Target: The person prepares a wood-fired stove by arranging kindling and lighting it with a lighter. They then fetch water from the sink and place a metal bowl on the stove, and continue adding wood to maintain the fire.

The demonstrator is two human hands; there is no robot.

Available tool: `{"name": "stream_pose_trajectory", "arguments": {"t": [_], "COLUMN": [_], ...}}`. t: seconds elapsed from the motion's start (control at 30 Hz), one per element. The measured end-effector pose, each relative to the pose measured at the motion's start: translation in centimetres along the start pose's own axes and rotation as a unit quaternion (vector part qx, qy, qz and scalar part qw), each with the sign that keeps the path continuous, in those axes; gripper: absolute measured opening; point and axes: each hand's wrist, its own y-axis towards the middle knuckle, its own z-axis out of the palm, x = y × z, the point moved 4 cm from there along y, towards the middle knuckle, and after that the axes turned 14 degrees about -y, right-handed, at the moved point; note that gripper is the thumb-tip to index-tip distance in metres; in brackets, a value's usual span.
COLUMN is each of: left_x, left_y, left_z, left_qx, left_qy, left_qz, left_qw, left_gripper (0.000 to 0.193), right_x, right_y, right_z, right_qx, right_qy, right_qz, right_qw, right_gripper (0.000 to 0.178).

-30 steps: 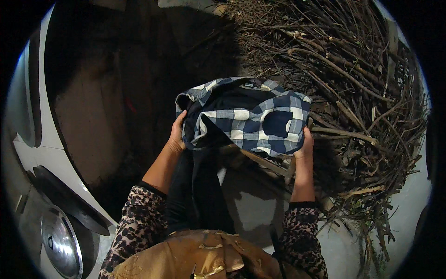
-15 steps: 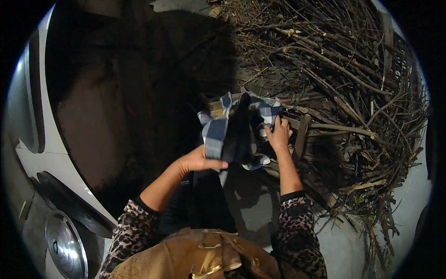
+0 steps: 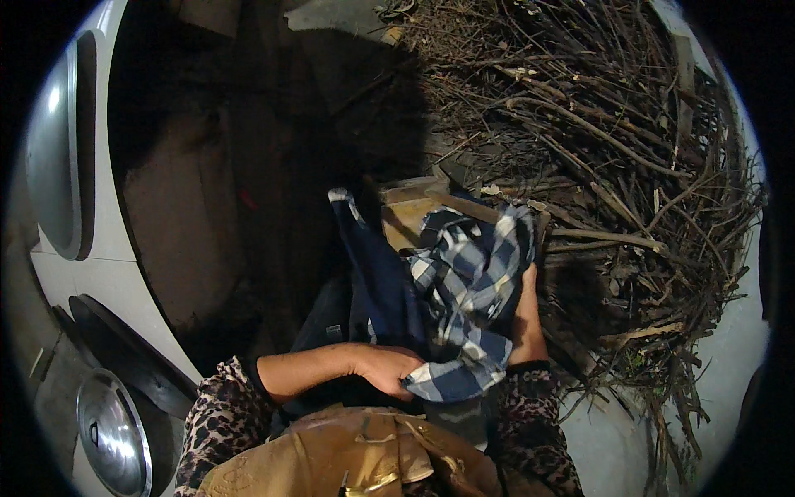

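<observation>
A blue, white and grey plaid shirt (image 3: pixel 476 277) with a dark navy part hangs bunched and spread over my lap. My left hand (image 3: pixel 387 370) is closed on its lower edge, close to my body. At the shirt's right side, my right hand (image 3: pixel 529 280) holds the fabric up; its fingers are mostly hidden behind the cloth. A long navy strip with a white end stretches up to the left from the bunched part. Just beyond the shirt, a piece of wood or board (image 3: pixel 403 222) partly shows.
A large heap of dry branches (image 3: pixel 596 124) fills the right and far right. On the left stands a white-edged counter (image 3: pixel 124 199) with a metal lid (image 3: pixel 56 149) on it. Below lie a round shiny lid (image 3: pixel 114 431) and a dark pan-like thing (image 3: pixel 124 348).
The shirt has been opened out, showing more plaid on the right. My left hand has moved down toward my body; my right hand has shifted slightly right and down, behind the cloth.
</observation>
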Motion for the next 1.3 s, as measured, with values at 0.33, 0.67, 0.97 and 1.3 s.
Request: {"name": "stream_pose_trajectory", "arguments": {"t": [0.33, 0.67, 0.97, 1.3], "left_x": [10.8, 11.1, 19.4, 20.8], "left_y": [-0.2, -2.3, 0.1, -1.7], "left_z": [-12.9, -14.0, -6.0, -4.0], "left_qx": [-0.311, -0.287, -0.441, -0.462], "left_qy": [-0.107, -0.666, -0.641, -0.327], "left_qz": [0.051, 0.152, -0.13, -0.064], "left_qw": [0.943, 0.671, 0.615, 0.822], "left_gripper": [0.069, 0.059, 0.041, 0.031], "right_x": [-3.4, 0.4, -9.6, -9.4], "right_y": [7.3, 11.2, 5.1, 18.5], "right_z": [1.3, 8.1, -1.0, -9.1], "right_qx": [0.051, 0.046, 0.176, 0.142], "right_qy": [-0.529, -0.449, -0.623, -0.57], "right_qz": [-0.121, -0.248, -0.018, 0.05], "right_qw": [0.839, 0.857, 0.762, 0.808], "right_gripper": [0.057, 0.063, 0.063, 0.051]}}
